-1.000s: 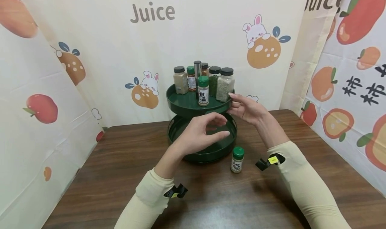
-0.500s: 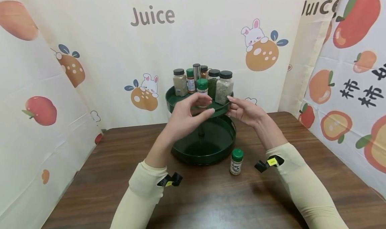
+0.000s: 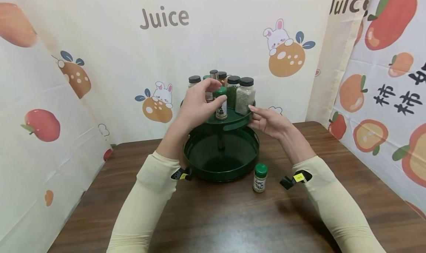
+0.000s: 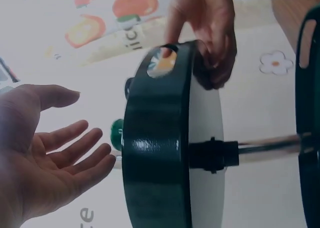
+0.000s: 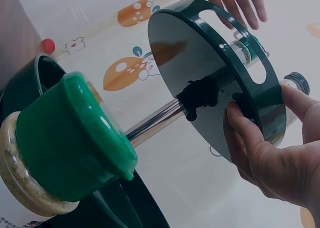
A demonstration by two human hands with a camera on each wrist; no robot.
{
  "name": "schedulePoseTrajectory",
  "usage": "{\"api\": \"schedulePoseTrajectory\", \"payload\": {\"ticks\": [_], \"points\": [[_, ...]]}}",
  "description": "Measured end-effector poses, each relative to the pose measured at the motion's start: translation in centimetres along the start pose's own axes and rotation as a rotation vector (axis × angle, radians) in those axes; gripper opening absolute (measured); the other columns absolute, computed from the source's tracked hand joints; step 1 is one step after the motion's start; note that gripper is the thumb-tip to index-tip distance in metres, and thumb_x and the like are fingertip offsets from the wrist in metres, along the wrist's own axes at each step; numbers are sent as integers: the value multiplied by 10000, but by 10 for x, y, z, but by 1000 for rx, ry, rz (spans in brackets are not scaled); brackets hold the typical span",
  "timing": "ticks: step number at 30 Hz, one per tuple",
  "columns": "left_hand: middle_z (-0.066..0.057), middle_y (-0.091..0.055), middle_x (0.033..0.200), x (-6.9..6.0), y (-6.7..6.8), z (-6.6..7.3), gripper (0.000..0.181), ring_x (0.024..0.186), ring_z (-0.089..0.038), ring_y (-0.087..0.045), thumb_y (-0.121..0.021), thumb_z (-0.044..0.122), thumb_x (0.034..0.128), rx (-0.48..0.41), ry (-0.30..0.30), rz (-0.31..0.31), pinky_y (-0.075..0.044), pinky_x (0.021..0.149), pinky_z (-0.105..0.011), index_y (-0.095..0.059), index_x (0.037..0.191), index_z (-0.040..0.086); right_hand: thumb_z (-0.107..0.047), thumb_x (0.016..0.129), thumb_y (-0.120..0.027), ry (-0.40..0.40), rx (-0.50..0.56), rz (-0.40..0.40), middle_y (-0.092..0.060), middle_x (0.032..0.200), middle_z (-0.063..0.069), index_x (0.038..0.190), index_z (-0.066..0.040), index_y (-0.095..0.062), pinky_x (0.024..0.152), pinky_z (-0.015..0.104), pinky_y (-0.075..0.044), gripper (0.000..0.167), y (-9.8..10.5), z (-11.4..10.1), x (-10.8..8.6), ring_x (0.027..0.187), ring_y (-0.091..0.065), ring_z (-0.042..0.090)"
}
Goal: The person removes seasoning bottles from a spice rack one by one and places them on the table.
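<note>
My left hand (image 3: 195, 104) is raised beside a green-capped spice bottle (image 3: 221, 111) on the upper tray (image 4: 155, 138) of a dark green two-tier rack. Its thumb and fingers are spread on either side of the cap; the left wrist view shows a gap between fingertips and bottle. At the tray's right side, my right hand (image 3: 271, 123) grips the rim, thumb on the outer edge and fingers underneath, as the right wrist view (image 5: 280, 163) shows. Close to that thumb stands a black-capped jar of pale herbs (image 3: 245, 97). Several other jars stand behind, partly hidden by my left hand.
The lower tray (image 3: 221, 174) sits on the wooden table (image 3: 213, 216) around a metal post (image 5: 155, 120). A second green-capped bottle (image 3: 260, 179) stands upright on the table, front right of the rack. Printed curtains (image 3: 226, 34) hang close behind and at both sides.
My left hand has risen from in front of the lower tray to beside the green-capped bottle on the upper tray. My right hand keeps its hold on the rim.
</note>
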State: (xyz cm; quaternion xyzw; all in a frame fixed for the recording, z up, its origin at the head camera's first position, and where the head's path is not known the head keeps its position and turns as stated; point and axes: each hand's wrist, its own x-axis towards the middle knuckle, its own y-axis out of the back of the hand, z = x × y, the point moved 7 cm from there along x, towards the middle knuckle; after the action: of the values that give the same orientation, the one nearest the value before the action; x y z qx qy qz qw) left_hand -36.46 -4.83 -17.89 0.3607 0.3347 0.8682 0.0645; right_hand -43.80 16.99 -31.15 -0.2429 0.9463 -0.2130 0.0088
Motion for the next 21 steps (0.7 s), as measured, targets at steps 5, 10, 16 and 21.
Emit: {"api": "schedulePoseTrajectory", "payload": {"ticks": [5, 10, 16, 21], "points": [[-111, -629, 1392, 8, -3, -5, 449, 1290, -278, -588, -707, 281, 1024, 104, 15, -29, -508, 1048, -436, -615, 1399, 52, -181, 1106, -567, 2, -9, -3, -628, 1383, 106, 1607, 33, -303, 1001, 360, -562, 605, 0, 1, 0, 1220, -689, 184], [-105, -616, 1413, 16, -6, -8, 454, 1322, -286, -573, -713, 284, 1022, 152, 48, -52, -492, 1088, -444, -610, 1405, 63, -191, 1099, -584, -2, -18, 1, -593, 1428, 122, 1620, 29, -298, 1009, 356, -557, 634, -1, 0, 0, 1215, -690, 173], [-103, -604, 1425, 20, -10, -8, 462, 1322, -290, -572, -711, 289, 1025, 158, 73, -75, -492, 1081, -453, -602, 1416, 67, -194, 1102, -577, -12, -19, -6, -522, 1515, 161, 1633, 24, -278, 1023, 354, -546, 647, -1, 0, -2, 1339, -619, 233], [-104, -599, 1433, 20, -11, -9, 458, 1311, -291, -575, -704, 289, 1031, 154, 72, -79, -492, 1078, -450, -600, 1421, 71, -196, 1109, -563, -16, -17, -12, -423, 1602, 196, 1637, 20, -271, 1028, 349, -542, 641, -3, -1, -1, 1447, -506, 280]]}}
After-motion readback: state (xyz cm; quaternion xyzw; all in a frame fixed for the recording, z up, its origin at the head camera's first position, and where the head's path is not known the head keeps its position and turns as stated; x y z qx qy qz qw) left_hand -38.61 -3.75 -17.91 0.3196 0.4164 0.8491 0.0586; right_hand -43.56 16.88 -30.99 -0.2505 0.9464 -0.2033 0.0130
